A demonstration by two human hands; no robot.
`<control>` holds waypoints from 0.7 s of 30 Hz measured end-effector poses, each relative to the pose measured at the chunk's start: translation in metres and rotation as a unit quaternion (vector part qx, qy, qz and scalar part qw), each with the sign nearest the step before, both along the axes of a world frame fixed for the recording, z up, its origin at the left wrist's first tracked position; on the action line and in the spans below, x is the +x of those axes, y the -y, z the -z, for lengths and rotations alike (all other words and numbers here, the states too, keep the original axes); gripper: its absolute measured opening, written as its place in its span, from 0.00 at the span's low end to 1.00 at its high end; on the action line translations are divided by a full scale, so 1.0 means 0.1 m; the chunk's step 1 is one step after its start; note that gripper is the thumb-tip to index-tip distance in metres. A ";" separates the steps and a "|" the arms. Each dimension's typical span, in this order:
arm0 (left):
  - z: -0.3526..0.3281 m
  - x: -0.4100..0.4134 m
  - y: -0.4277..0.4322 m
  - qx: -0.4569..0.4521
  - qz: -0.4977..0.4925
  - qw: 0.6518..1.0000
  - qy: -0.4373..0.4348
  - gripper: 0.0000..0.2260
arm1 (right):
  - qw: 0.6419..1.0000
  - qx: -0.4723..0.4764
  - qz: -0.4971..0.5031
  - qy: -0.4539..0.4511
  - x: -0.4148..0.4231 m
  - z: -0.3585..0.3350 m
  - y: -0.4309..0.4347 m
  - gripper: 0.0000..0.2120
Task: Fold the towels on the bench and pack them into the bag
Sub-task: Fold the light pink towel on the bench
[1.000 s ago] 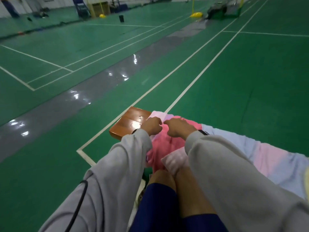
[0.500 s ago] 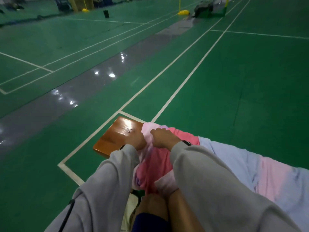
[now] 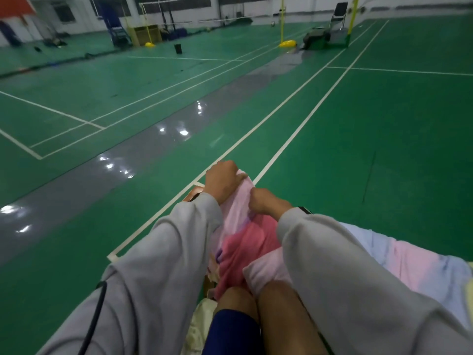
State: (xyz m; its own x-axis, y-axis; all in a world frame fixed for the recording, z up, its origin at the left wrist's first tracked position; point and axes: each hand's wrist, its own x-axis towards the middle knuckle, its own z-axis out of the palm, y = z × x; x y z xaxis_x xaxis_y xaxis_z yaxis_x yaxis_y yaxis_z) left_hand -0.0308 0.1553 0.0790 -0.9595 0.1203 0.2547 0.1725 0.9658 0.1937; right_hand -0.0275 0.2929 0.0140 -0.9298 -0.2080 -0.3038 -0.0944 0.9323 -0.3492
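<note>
A pink towel with a pale pink end hangs lifted over the wooden bench, of which only a small brown corner shows behind my left sleeve. My left hand grips the towel's pale top edge, raised above the bench. My right hand pinches the same towel a little lower and to the right. A second towel, pale blue and pink, lies spread along the bench on the right. A pale cloth or bag shows by my knees; I cannot tell which.
Green court floor with white lines and a grey strip surrounds the bench. My bare knees sit close under the towel. Far away stand net posts, a chair and a dark bag.
Both hands have lifted the pink towel's far end up off the bench and toward me. The bench's wooden end is now mostly hidden. The camera has tilted up.
</note>
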 end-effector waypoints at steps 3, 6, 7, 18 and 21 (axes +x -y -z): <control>-0.17 0.06 -0.07 -0.035 0.010 0.999 -0.014 0.17 | 0.999 -0.028 0.011 0.019 0.15 -0.10 -0.14 0.38; -0.22 0.03 -0.08 -0.002 -0.010 1.000 0.012 0.17 | 0.999 -0.039 -0.005 0.013 0.28 -0.15 -0.25 0.40; -0.21 0.03 -0.09 0.020 -0.013 0.999 0.022 0.18 | 0.998 -0.054 -0.009 0.010 0.29 -0.13 -0.28 0.39; -1.04 0.01 -0.43 0.385 0.010 0.922 -0.040 0.13 | 0.998 -0.029 0.040 0.047 0.26 -0.28 -0.26 0.24; -1.48 0.02 -0.47 0.576 0.067 0.814 0.001 0.06 | 0.967 -0.216 0.132 0.021 0.22 -0.28 -0.32 0.19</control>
